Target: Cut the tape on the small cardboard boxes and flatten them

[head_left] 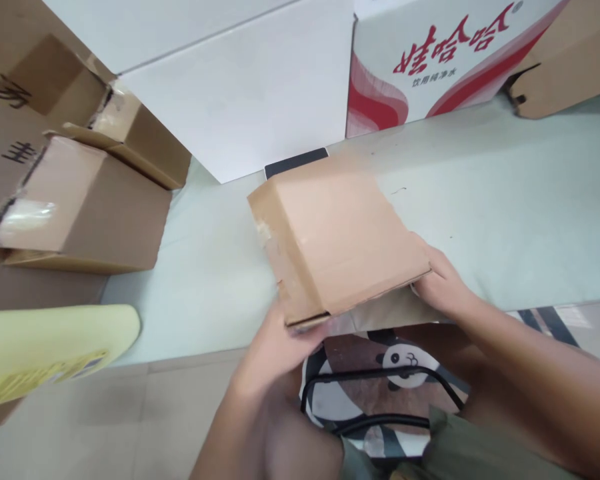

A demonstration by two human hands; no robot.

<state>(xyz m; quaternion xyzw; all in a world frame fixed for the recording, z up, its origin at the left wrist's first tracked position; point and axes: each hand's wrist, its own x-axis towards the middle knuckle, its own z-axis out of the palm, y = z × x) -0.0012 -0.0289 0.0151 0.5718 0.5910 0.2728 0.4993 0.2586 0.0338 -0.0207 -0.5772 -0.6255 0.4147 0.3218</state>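
A small brown cardboard box (340, 233) rests at the near edge of the pale green table (505, 200), with torn tape along its left side. My left hand (280, 347) grips the box's near left corner, fingers curled under it. My right hand (443, 283) holds the near right corner, fingers tucked beneath the box's flap. Both hands are closed on the box.
An open brown carton (80, 207) lies at the left. A large white box (240, 87) and a red-and-white printed carton (430, 60) stand behind. A dark flat device (295, 162) peeks out behind the small box. A yellow padded item (45, 350) sits at lower left. A panda-patterned stool seat (380, 380) is below.
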